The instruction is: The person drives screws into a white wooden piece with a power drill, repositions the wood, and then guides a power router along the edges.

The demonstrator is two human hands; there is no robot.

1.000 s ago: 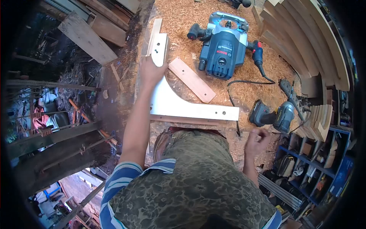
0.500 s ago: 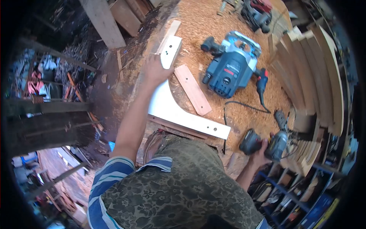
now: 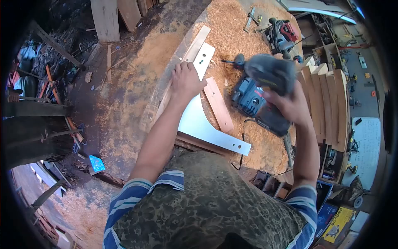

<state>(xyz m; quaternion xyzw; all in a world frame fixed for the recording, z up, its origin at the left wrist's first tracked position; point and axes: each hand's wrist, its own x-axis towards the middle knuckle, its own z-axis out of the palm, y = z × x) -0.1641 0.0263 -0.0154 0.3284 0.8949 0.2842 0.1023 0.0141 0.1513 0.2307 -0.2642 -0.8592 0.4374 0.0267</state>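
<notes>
My left hand (image 3: pixel 185 81) grips the upper arm of a white curved template (image 3: pixel 195 120), its fingers over the outer edge by a strip of wood (image 3: pixel 198 43). Holes show near both ends of the template. Wood also shows under its lower edge. In my right hand (image 3: pixel 292 106) is a cordless drill (image 3: pixel 269 72), raised and smeared by motion, its thin bit pointing left. Behind the drill, a blue router (image 3: pixel 251 97) lies partly hidden on the bench. Between template and router is a short reddish wood piece (image 3: pixel 219 106) with a hole near each end.
Wood shavings (image 3: pixel 230 25) cover the workbench. Another power tool with a red part (image 3: pixel 284 35) and a metal clamp (image 3: pixel 250 20) lie at the far end. Curved boards (image 3: pixel 327 99) stand stacked at the right, near a yellow box (image 3: pixel 338 224). Planks (image 3: pixel 104 20) lean at the upper left.
My right hand has lifted the drill from the bench's lower right and swung it up and over the router. My left hand stays on the template. The view has shifted.
</notes>
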